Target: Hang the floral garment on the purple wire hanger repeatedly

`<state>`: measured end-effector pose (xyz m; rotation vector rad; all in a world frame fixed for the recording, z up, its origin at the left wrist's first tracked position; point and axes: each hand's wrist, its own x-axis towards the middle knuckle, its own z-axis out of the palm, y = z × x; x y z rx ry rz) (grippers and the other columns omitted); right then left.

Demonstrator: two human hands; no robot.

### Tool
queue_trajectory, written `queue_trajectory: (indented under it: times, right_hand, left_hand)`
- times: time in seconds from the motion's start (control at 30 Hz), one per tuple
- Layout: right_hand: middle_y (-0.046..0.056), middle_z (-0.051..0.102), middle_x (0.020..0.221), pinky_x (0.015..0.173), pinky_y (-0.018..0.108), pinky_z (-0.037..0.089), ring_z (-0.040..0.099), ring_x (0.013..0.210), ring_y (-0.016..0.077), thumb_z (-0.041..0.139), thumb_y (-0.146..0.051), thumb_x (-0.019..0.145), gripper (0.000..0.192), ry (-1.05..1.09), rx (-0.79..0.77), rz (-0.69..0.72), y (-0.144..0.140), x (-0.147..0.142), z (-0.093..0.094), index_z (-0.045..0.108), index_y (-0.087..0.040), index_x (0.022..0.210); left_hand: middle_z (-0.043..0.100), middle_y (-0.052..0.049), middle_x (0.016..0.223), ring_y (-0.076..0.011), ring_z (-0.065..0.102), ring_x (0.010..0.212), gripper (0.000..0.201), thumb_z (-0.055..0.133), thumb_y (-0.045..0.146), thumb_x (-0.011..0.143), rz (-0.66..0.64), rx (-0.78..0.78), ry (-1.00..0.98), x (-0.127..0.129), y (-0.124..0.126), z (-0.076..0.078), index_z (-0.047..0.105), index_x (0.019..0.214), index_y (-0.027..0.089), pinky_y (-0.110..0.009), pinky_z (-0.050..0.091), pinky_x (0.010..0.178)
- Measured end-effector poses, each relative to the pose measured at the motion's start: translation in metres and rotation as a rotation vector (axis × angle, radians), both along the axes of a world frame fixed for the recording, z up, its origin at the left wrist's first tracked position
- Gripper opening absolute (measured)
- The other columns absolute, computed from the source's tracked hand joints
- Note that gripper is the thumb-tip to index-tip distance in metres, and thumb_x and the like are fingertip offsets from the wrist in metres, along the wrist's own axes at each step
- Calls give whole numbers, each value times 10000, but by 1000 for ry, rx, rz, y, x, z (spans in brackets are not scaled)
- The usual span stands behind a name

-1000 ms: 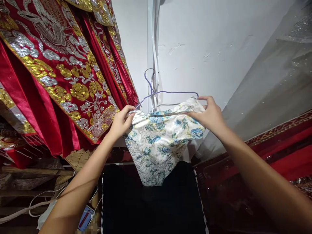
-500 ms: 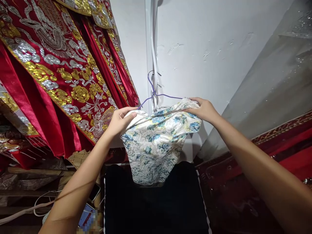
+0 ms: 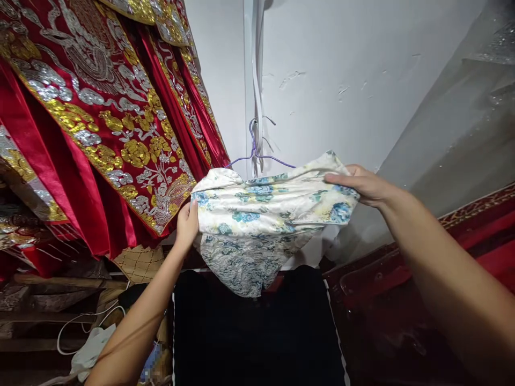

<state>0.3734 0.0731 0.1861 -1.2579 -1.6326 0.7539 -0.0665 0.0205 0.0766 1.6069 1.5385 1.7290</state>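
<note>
A white garment [image 3: 261,206] with blue and green flowers hangs on a purple wire hanger [image 3: 277,160], which is hooked near a white cable on the wall. Its left side is pinched by my left hand [image 3: 188,221], the thumb resting on the front of the cloth. My right hand [image 3: 364,185] grips the upper right part, fingers behind and thumb in front. Between the hands the cloth is stretched sideways in folds, while its lower part tapers to a point. The hanger's ends are hidden by the fabric.
Red costumes [image 3: 132,139] with gold and silver embroidery hang on the left. Translucent sheeting [image 3: 438,139] covers the right side. Below left are wooden slats [image 3: 68,281], a white cord [image 3: 60,340] and a pale plastic bag [image 3: 90,354]. Black cloth [image 3: 257,338] fills the bottom middle.
My hands have moved apart from the garment's shoulders to its sides, pulling the cloth wider. The right hand shifted right; the left went lower and slightly left.
</note>
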Motion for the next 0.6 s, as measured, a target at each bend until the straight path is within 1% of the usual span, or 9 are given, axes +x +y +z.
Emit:
queue_trajectory:
  times: [0.1,0.17,0.2,0.27,0.37,0.43,0.5,0.53,0.6]
  right_hand:
    - [184,749,849,727,417,548,705,795,293,650,-545,828,441,321,-236,202,3,-13,-9,735,-124,928]
    - [167,758,877,789,426,554,712,858,300,581,-563,858,470,420,-305,208,2,-21,-11,728,-136,985]
    - [156,762,887,814,429,553,710,885,302,556,-580,865,481,442,-323,206,1,-24,-9,728,-150,995]
    - [140,765,923,857,439,545,698,947,308,513,-622,868,517,472,-295,182,-1,-26,-3,728,-176,1018]
    - [153,753,1016,903,477,511,671,1027,320,464,-668,862,605,475,-131,51,-3,-23,11,714,-168,1093]
    - [180,734,1090,923,511,480,660,1062,327,384,-752,868,742,445,-22,-36,-8,-21,18,693,-144,1159]
    - [210,715,1134,927,546,460,656,1077,344,312,-814,859,850,399,54,-68,-14,-22,23,678,-127,1200]
    - [222,712,1138,926,558,459,655,1081,356,315,-807,858,849,376,78,-56,-17,-23,24,678,-121,1203]
    - [233,718,1104,920,571,472,655,1085,378,371,-716,868,751,339,98,-15,-24,-28,24,695,-109,1170]
  left_hand:
    - [430,21,658,-128,384,649,416,468,488,980,168,32,94,10,-10,-19,480,692,189,-245,312,613]
    - [330,38,611,-119,322,609,419,477,454,970,264,63,162,19,-15,-30,421,645,197,-253,263,591]
    - [290,44,595,-115,294,590,420,482,436,962,290,77,193,23,-17,-34,400,626,199,-258,244,584]
    - [232,50,572,-109,252,561,424,504,410,934,291,88,249,32,-18,-42,370,591,199,-265,219,574]
    - [192,49,565,-104,238,550,453,541,395,894,235,75,255,39,-17,-47,317,553,197,-262,213,563]
    - [230,41,567,-107,274,555,447,522,387,901,238,74,205,38,-15,-48,308,555,200,-252,235,551]
    - [336,28,583,-120,359,576,406,461,372,929,281,91,152,34,-15,-47,352,575,205,-243,299,553]
    - [417,14,619,-133,425,612,382,433,360,940,308,103,125,32,-16,-46,395,594,204,-245,353,580]
    - [571,-29,767,-169,552,752,332,428,332,944,376,154,100,31,-21,-49,501,650,196,-279,457,704]
